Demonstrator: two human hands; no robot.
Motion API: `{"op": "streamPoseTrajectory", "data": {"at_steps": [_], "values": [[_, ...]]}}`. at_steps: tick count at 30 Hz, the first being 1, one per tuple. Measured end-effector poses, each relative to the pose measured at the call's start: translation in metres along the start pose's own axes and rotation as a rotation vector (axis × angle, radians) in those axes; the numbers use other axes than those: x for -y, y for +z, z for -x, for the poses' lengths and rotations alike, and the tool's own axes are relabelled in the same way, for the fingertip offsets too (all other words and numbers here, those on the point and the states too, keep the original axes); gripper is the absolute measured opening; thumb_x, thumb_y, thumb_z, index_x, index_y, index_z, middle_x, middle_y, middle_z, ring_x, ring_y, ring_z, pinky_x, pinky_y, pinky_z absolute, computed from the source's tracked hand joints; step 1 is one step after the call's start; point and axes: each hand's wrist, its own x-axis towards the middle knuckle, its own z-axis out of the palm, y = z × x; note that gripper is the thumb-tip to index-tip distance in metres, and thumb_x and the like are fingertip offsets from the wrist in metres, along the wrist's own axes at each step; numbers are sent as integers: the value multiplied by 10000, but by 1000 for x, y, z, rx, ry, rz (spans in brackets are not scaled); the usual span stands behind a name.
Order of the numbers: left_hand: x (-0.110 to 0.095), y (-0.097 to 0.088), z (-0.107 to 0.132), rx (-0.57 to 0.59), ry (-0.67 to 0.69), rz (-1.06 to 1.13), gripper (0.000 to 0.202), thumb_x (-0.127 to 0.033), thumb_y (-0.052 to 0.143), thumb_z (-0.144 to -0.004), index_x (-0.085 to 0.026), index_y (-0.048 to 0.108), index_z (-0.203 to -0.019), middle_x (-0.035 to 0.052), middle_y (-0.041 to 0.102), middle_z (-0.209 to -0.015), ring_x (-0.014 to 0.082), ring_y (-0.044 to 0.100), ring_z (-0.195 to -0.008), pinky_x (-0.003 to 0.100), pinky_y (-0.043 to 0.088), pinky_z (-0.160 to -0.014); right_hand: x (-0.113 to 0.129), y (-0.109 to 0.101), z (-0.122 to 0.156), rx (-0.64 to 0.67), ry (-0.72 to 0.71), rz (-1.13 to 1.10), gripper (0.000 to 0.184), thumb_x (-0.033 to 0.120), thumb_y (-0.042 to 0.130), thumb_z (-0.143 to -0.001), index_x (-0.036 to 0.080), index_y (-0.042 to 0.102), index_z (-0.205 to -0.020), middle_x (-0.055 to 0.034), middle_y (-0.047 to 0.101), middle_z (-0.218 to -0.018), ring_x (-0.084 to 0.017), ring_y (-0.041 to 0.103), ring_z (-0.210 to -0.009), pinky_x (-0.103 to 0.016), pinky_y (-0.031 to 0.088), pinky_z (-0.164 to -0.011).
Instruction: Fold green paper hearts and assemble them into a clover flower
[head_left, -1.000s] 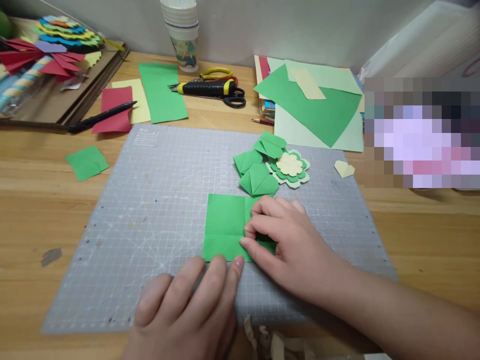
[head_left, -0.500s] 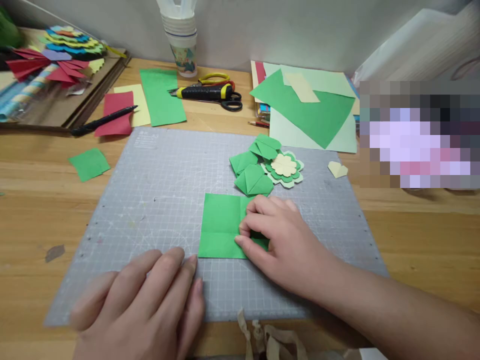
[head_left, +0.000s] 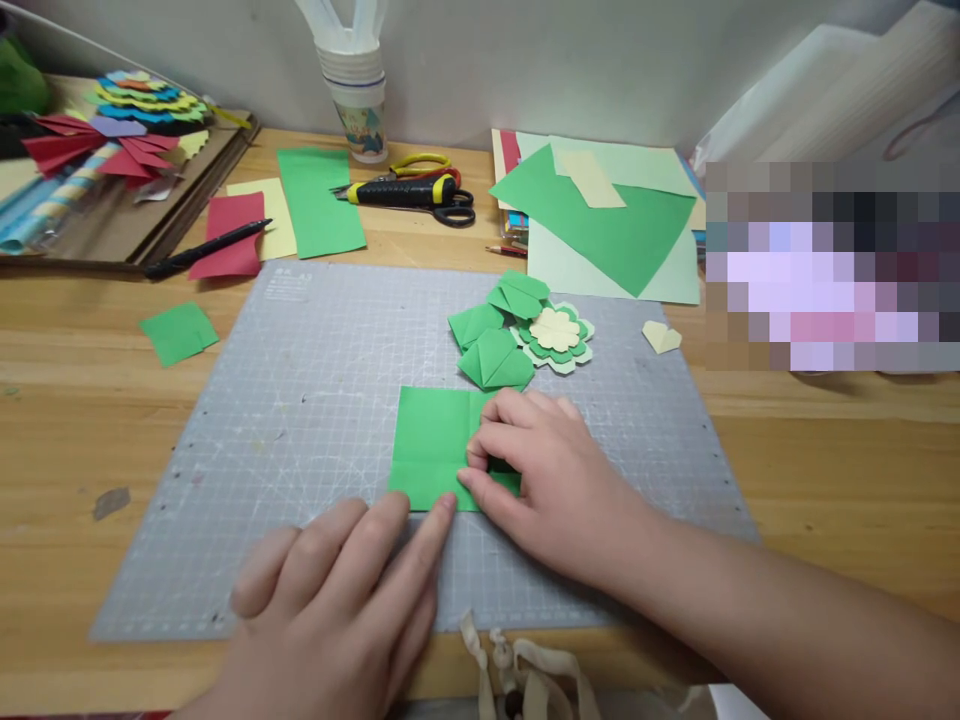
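A green sheet of paper (head_left: 427, 435) with crease lines lies on the grey cutting mat (head_left: 315, 340). My right hand (head_left: 551, 465) covers its right part, with thumb and fingertips closed together on the paper. From the lower left, my left hand (head_left: 352, 590) reaches the near edge, its index fingertip resting on the paper and the other fingers loosely bent. Just beyond the sheet sit several folded green paper pieces (head_left: 495, 358) beside a layered paper flower (head_left: 555, 328) with a cream centre. The sheet's right side is hidden beneath my right hand.
Scissors (head_left: 454, 208) and a utility knife (head_left: 397, 190) lie behind the mat, near stacked paper cups (head_left: 358, 115). A black pen (head_left: 210, 247) rests on red paper at left. Larger green paper (head_left: 622, 225) lies at back right. A small cream folded heart (head_left: 661, 337) is on the right.
My left hand has moved right and slightly forward, bringing its index finger onto the paper's near edge. My right hand keeps its hold. The whole view has shifted slightly.
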Motion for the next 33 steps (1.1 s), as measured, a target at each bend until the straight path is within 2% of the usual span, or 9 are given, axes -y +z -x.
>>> {"op": "streamPoseTrajectory", "data": {"at_steps": [3, 5, 8, 10, 12, 17, 22, 27, 33], "values": [[-2, 4, -4, 0, -39, 22, 292, -275, 564, -913, -204, 684, -1169, 75, 723, -1020, 273, 589, -928, 394, 353, -781, 1, 0, 5, -63, -24, 22, 68, 247, 614, -877, 188, 638, -853, -35, 583, -925, -215, 505, -892, -364, 307, -760], [-5, 7, -3, -15, -71, 44, 279, -269, 533, -930, -203, 690, -1152, 67, 734, -1015, 273, 597, -937, 400, 360, -788, 6, 0, 14, -169, -109, 98, 150, 277, 577, -901, 169, 666, -955, -66, 600, -948, -232, 505, -874, -373, 307, -747], [-8, 10, 0, -23, -121, 84, 289, -293, 469, -964, -210, 699, -1116, 69, 736, -1033, 278, 598, -953, 416, 365, -809, 16, 6, 32, -249, -336, 275, 285, 317, 493, -949, 147, 711, -1020, -49, 629, -784, -217, 490, -704, -370, 262, -647], [-8, 11, 3, -9, -135, 95, 310, -328, 442, -976, -218, 704, -1098, 71, 732, -1063, 285, 598, -968, 426, 367, -820, 22, 13, 43, -262, -366, 339, 384, 346, 461, -963, 87, 704, -1108, -43, 640, -707, -196, 495, -604, -371, 258, -609], [-6, 10, 5, 14, -135, 90, 319, -344, 437, -977, -227, 697, -1120, 67, 727, -1095, 288, 600, -981, 434, 367, -831, 25, 21, 51, -232, -331, 384, 431, 356, 444, -963, 64, 693, -1158, -42, 658, -679, -184, 520, -542, -368, 271, -580], [2, 8, 4, 92, 33, 10, 357, -287, 543, -915, -183, 639, -1242, 102, 693, -1109, 305, 577, -991, 433, 363, -831, 27, 27, 56, -185, -295, 498, 363, 267, 524, -885, 87, 721, -1132, -23, 632, -555, -170, 540, -441, -355, 271, -496], [8, 6, 0, 99, 71, -20, 412, -250, 595, -874, -174, 614, -1278, 121, 622, -1075, 301, 531, -979, 412, 361, -828, 29, 26, 61, -331, -106, 560, 250, 148, 557, -774, 107, 785, -871, -33, 571, -430, -171, 482, -340, -350, 243, -458], [8, 5, -1, 118, 44, 12, 420, -263, 608, -875, -205, 604, -1290, 94, 632, -1085, 275, 545, -976, 391, 366, -850, 23, 6, 70, -206, -168, 651, 205, 39, 583, -692, 152, 750, -655, -25, 553, -386, -162, 458, -289, -337, 190, -401], [2, 1, -14, 20, -31, 104, 275, -229, 531, -918, -193, 672, -1151, 50, 717, -1106, 247, 595, -1012, 383, 348, -857, 10, -18, 64, -11, -291, 644, 212, 63, 566, -681, 138, 756, -739, -31, 550, -391, -144, 430, -265, -341, 151, -354]]}}
